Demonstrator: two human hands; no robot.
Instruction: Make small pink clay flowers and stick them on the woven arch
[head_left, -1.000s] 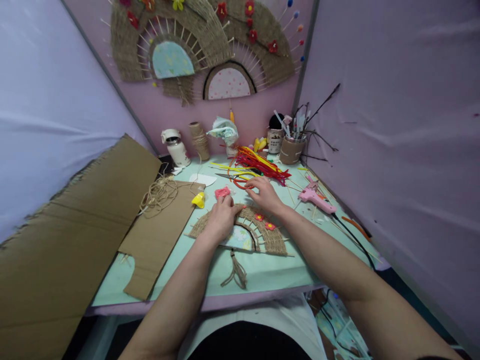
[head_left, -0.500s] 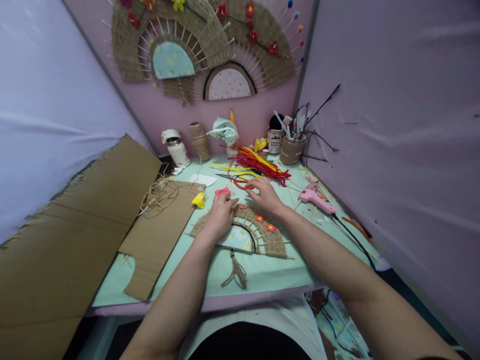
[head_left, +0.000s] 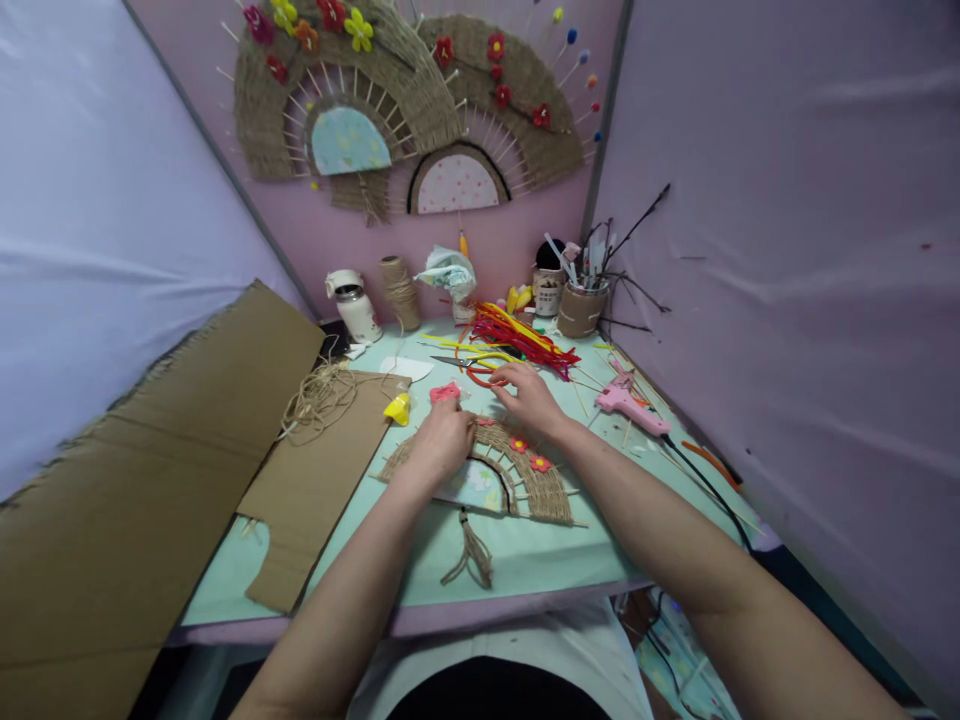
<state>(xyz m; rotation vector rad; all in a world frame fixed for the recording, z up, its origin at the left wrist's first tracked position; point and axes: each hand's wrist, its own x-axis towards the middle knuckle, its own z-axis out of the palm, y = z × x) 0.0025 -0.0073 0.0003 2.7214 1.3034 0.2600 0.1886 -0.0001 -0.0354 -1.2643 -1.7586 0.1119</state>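
A half-round woven jute fan (head_left: pixel 525 478) with two small red flowers lies on the mint-green table (head_left: pixel 525 550). My left hand (head_left: pixel 442 440) rests on the fan's top left edge, fingers curled and pressed together, just below a small pink piece (head_left: pixel 444 393). My right hand (head_left: pixel 529 395) hovers over the fan's upper right, fingers bent and pointing left toward the orange-handled scissors (head_left: pixel 469 365). What the fingers of either hand pinch, if anything, is too small to make out.
Cardboard sheets (head_left: pixel 150 470) cover the left side, with loose twine (head_left: pixel 319 390) on them. A yellow piece (head_left: pixel 397 407), red and yellow pipe cleaners (head_left: pixel 525 335), a pink glue gun (head_left: pixel 626 403) with black cord, a twine spool (head_left: pixel 397 292), a jar (head_left: pixel 352 305) and tool cups (head_left: pixel 577 305) stand behind.
The view has tilted up slightly. My left hand has drawn back a little from the pink piece onto the fan's edge; my right hand stays nearly in place.
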